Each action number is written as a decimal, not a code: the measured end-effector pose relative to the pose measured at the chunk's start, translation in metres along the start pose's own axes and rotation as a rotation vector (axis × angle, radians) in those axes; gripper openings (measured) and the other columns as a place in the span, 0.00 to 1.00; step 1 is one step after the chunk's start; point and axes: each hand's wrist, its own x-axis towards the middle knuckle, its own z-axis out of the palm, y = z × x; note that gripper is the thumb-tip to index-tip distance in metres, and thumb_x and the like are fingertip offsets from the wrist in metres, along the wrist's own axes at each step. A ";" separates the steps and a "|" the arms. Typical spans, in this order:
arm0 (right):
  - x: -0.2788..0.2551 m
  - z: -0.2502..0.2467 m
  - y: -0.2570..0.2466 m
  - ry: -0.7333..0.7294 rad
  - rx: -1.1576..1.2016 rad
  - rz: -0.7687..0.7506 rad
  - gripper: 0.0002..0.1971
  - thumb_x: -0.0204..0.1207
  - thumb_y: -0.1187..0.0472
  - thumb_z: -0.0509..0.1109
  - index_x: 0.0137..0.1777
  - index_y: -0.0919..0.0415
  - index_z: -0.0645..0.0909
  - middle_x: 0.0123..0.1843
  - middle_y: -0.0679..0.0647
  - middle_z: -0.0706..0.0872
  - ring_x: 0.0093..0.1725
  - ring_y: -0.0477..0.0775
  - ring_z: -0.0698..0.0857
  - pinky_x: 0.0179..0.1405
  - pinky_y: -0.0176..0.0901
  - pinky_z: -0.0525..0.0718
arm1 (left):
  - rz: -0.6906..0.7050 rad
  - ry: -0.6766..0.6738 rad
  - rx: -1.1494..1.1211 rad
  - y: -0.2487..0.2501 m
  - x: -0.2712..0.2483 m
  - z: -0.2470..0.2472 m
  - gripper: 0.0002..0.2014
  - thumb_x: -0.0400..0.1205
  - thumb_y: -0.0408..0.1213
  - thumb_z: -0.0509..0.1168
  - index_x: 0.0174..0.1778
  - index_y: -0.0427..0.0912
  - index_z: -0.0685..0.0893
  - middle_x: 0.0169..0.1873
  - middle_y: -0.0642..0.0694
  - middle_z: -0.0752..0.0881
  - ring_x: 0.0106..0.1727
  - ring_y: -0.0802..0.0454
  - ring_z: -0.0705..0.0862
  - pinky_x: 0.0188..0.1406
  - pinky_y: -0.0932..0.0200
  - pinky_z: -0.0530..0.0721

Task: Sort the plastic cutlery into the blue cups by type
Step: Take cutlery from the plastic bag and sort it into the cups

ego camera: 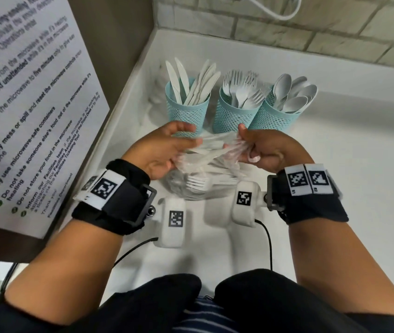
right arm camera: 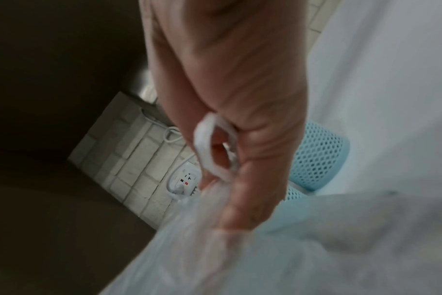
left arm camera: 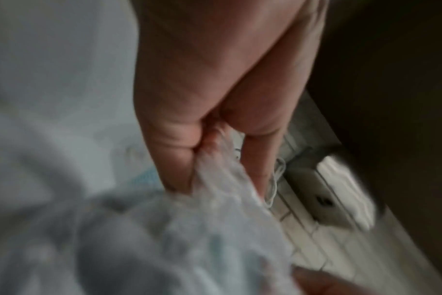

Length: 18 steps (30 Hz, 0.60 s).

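Three blue mesh cups stand in a row on the white counter: the left cup holds knives, the middle cup forks, the right cup spoons. Just in front of them, both hands hold a clear plastic bag with white cutlery inside; a fork shows through it. My left hand pinches the bag's left edge. My right hand grips the right edge, with a white loop of the bag round its fingers. The bag's other contents are blurred.
A printed notice on a dark panel walls off the left side. A brick wall with a white cable and a socket runs behind the cups. The white counter extends to the right.
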 end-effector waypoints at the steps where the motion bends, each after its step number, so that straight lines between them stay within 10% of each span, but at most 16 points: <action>1: 0.002 -0.002 0.001 -0.024 0.076 0.003 0.25 0.83 0.55 0.57 0.27 0.65 0.84 0.30 0.58 0.89 0.29 0.51 0.89 0.22 0.42 0.87 | 0.048 -0.005 0.201 -0.002 -0.002 0.002 0.12 0.77 0.23 0.66 0.35 0.47 0.79 0.29 0.51 0.80 0.23 0.61 0.77 0.17 0.73 0.73; 4: 0.003 0.001 0.004 0.032 0.217 0.021 0.18 0.83 0.58 0.58 0.32 0.63 0.79 0.21 0.51 0.85 0.20 0.43 0.84 0.26 0.34 0.85 | 0.166 0.133 0.581 -0.004 -0.004 0.001 0.16 0.76 0.21 0.64 0.30 0.46 0.83 0.25 0.58 0.82 0.30 0.61 0.75 0.23 0.74 0.72; 9: 0.003 -0.003 0.010 0.000 0.352 0.033 0.11 0.80 0.53 0.63 0.41 0.60 0.74 0.19 0.48 0.72 0.12 0.40 0.67 0.10 0.27 0.66 | 0.212 0.337 0.826 -0.005 -0.003 -0.006 0.11 0.77 0.29 0.68 0.54 0.43 0.85 0.42 0.48 0.80 0.37 0.54 0.80 0.33 0.72 0.79; 14: -0.008 -0.009 0.009 -0.052 -0.442 -0.086 0.18 0.61 0.48 0.79 0.37 0.61 0.80 0.18 0.48 0.71 0.17 0.43 0.65 0.19 0.34 0.53 | 0.178 0.285 0.319 -0.002 -0.003 -0.011 0.08 0.77 0.27 0.69 0.51 0.31 0.83 0.38 0.40 0.86 0.35 0.51 0.87 0.31 0.61 0.89; 16: -0.006 -0.012 0.008 0.054 -0.528 -0.060 0.16 0.69 0.54 0.77 0.30 0.62 0.77 0.13 0.47 0.72 0.10 0.42 0.66 0.10 0.27 0.60 | 0.124 0.228 0.109 -0.001 -0.003 -0.013 0.09 0.79 0.26 0.65 0.54 0.35 0.79 0.37 0.43 0.86 0.31 0.58 0.87 0.29 0.65 0.88; 18: -0.001 -0.015 0.011 0.062 -0.402 -0.011 0.10 0.71 0.55 0.74 0.36 0.60 0.78 0.23 0.52 0.81 0.19 0.45 0.77 0.23 0.30 0.81 | 0.059 0.195 -0.092 0.000 -0.002 -0.014 0.06 0.82 0.26 0.61 0.50 0.40 0.77 0.33 0.46 0.87 0.28 0.60 0.87 0.27 0.67 0.86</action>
